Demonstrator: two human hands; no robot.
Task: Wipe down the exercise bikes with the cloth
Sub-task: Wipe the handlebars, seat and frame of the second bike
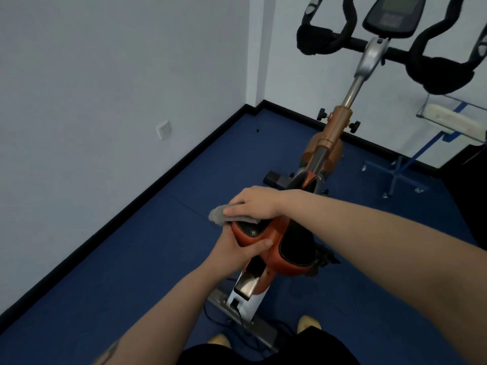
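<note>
- The right hand (253,206) lies flat, fingers straight, pressing the grey cloth (224,216) onto the left rear part of the bike's saddle (287,246)
- The left hand (242,246) grips the saddle's near edge from below, thumb curled over the orange rim, and seems to steady it
- The cloth sits bunched under the right fingers, one end sticking out past the saddle's left side
- The step in hand looks like wiping the seat of this exercise bike (334,133); the black middle panel and the right side of the saddle are yet to be passed over, as far as one can judge
- Next the cloth likely needs drawing across the saddle toward the right, with steady downward pressure and the left hand bracing
- The handlebars (432,72) and the console (392,15) stand well apart ahead, untouched by either hand
</note>
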